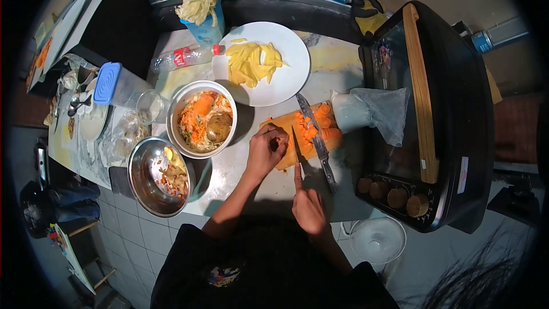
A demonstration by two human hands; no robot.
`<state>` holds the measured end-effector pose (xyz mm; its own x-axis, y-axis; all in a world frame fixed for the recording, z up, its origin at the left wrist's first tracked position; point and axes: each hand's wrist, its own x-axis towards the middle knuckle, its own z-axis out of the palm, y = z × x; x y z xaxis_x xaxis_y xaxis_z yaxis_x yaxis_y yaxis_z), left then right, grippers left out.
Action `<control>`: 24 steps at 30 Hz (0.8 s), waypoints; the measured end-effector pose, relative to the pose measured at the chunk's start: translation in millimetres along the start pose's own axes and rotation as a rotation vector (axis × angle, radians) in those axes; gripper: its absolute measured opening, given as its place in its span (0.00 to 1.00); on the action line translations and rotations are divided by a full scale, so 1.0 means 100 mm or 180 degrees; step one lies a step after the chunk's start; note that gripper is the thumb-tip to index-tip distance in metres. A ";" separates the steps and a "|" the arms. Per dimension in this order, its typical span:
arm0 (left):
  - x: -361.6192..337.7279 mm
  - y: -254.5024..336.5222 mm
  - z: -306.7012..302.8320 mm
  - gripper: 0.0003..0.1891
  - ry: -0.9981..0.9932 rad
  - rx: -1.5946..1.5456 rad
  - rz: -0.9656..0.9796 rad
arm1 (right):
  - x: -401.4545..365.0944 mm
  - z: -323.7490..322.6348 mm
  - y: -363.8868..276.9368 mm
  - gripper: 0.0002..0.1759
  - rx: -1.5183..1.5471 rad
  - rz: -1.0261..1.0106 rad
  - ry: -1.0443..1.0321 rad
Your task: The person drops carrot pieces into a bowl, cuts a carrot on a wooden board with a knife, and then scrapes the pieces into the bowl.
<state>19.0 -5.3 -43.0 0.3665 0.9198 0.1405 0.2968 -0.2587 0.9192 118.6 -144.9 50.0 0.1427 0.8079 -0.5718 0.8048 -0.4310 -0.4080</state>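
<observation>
My right hand [309, 209] is closed round the handle of a small knife [295, 146], its index finger stretched along the top. The blade points away from me over a wooden cutting board [274, 123]. My left hand [267, 150] rests on the board's left part with fingers bent over an orange piece of carrot [284, 142], mostly hidden beneath them. Right of the small knife lie chopped carrot pieces [307, 127]. A larger knife [317, 137] lies across the board, its dark handle toward the front edge.
Left of the board stand a white bowl [172, 120] of shredded vegetables and a steel bowl [135, 186] with peelings. Behind is a white plate [294, 60] with yellow strips. A plastic bag [389, 109] and black oven [454, 120] stand right. A bottle [191, 57] lies back left.
</observation>
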 end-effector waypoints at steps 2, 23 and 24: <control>-0.01 0.00 0.00 0.06 -0.0020 0.0037 0.0010 | -0.01 0.02 -0.01 0.55 0.0088 0.0025 -0.0075; 0.01 0.06 -0.01 0.07 -0.0048 0.0121 -0.0125 | -0.01 0.23 0.46 0.40 0.1281 -0.0569 0.0989; 0.01 0.06 -0.01 0.07 -0.0032 0.0110 -0.0084 | -0.01 0.24 0.46 0.40 0.1283 -0.0579 0.0983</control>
<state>20.3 -6.0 -36.7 0.3669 0.9234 0.1126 0.3368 -0.2447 0.9092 141.4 -174.9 14.7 0.2335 0.9383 -0.2553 0.5560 -0.3442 -0.7566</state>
